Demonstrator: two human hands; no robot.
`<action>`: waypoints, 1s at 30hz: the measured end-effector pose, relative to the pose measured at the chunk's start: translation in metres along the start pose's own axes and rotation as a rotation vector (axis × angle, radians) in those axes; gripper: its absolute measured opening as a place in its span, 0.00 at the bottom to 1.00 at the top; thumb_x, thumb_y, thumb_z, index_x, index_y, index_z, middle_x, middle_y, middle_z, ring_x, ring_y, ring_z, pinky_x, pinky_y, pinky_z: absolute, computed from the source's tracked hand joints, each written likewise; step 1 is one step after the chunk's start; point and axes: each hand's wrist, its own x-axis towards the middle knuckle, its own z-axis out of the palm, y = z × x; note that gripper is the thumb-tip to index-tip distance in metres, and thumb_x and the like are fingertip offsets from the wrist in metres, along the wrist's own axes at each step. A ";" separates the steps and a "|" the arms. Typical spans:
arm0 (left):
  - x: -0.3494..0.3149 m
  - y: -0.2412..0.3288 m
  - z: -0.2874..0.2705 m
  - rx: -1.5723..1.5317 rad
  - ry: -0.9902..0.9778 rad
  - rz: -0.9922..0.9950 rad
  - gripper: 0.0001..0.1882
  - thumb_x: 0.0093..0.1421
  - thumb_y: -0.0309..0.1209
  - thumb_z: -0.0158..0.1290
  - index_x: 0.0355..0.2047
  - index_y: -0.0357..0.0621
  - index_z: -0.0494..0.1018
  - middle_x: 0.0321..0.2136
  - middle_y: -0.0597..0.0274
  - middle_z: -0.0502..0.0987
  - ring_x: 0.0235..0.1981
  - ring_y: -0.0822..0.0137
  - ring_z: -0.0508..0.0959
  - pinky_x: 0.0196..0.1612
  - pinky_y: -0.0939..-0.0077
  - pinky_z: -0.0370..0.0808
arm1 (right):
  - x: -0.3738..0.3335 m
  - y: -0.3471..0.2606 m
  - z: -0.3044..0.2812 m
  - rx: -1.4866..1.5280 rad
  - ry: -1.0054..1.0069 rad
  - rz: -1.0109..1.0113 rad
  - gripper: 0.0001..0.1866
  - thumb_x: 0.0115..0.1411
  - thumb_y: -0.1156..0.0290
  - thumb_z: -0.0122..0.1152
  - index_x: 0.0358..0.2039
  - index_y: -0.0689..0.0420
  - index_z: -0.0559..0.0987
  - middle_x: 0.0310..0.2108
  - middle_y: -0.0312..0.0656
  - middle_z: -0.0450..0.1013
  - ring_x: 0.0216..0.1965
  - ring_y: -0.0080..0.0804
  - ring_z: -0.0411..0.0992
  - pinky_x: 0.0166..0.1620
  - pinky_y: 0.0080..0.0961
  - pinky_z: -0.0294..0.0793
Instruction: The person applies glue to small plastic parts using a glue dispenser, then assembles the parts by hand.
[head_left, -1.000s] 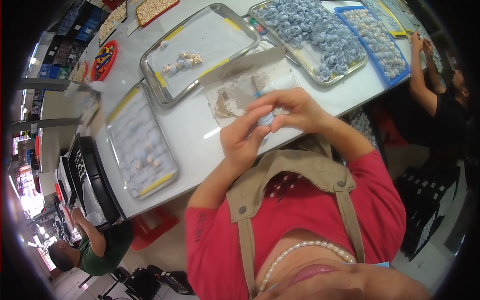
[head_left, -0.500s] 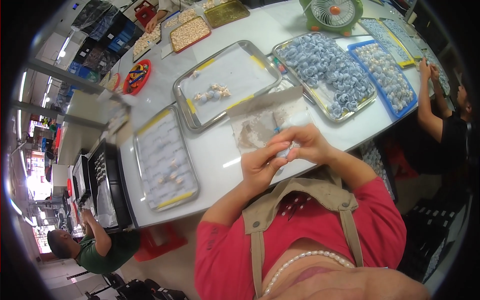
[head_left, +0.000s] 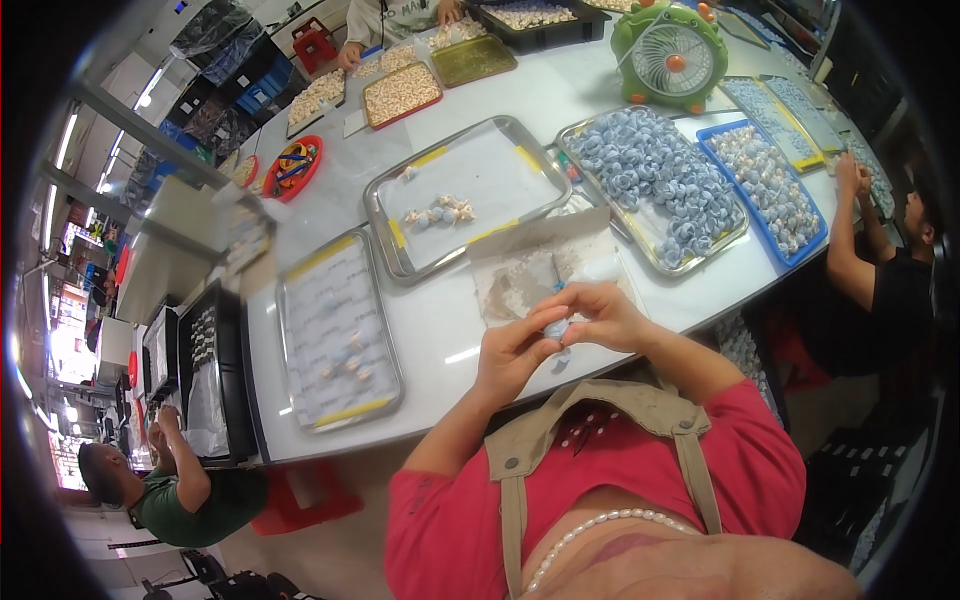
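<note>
Above the table's near edge, my left hand (head_left: 512, 352) and my right hand (head_left: 606, 316) meet, fingers pinched from both sides around a small pale blue shell-shaped piece (head_left: 556, 329). The fingertips cover much of it. Just beyond them lies a stained brown cardboard sheet (head_left: 500, 262), with a thin blue-tipped tool (head_left: 559, 284) on it. Farther off, a paper-lined metal tray (head_left: 470, 160) carries several small cream and pale blue pieces (head_left: 440, 212). To the right, a metal tray (head_left: 650, 254) is heaped with pale blue curved pieces (head_left: 640, 165).
Left of my hands stands another metal tray (head_left: 310, 290) with several small pieces. A blue tray (head_left: 806, 250) of blue and cream pieces sits far right. Beyond are a green fan (head_left: 668, 60) and a red basket (head_left: 293, 168). Co-workers sit left, right and across.
The view has tilted up, so the far side of the table shows more. My hands stay together on the piece, with the fingers slightly shifted and more of it showing.
</note>
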 end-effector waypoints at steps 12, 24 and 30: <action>-0.043 0.006 -0.049 0.079 0.490 0.113 0.16 0.54 0.18 0.51 0.45 0.33 0.71 0.32 0.59 0.77 0.34 0.74 0.76 0.37 0.85 0.71 | 0.155 -0.089 -0.146 -0.676 0.432 0.158 0.33 0.60 0.65 0.51 0.61 0.62 0.50 0.38 0.44 0.75 0.34 0.28 0.74 0.39 0.23 0.72; -0.117 -0.005 -0.177 0.894 1.132 -0.118 0.15 0.52 0.25 0.54 0.41 0.42 0.75 0.20 0.59 0.74 0.20 0.73 0.69 0.27 0.78 0.68 | 0.032 -0.182 -0.008 -1.437 0.458 -1.357 0.15 0.56 0.71 0.51 0.45 0.56 0.72 0.33 0.35 0.74 0.36 0.23 0.71 0.43 0.20 0.68; -0.097 -0.007 -0.210 1.293 0.914 -0.302 0.13 0.51 0.30 0.54 0.38 0.41 0.75 0.25 0.53 0.77 0.27 0.56 0.76 0.32 0.67 0.71 | 0.008 -0.200 0.030 -0.426 0.056 -1.863 0.16 0.60 0.56 0.46 0.45 0.46 0.73 0.40 0.29 0.72 0.45 0.20 0.67 0.50 0.22 0.62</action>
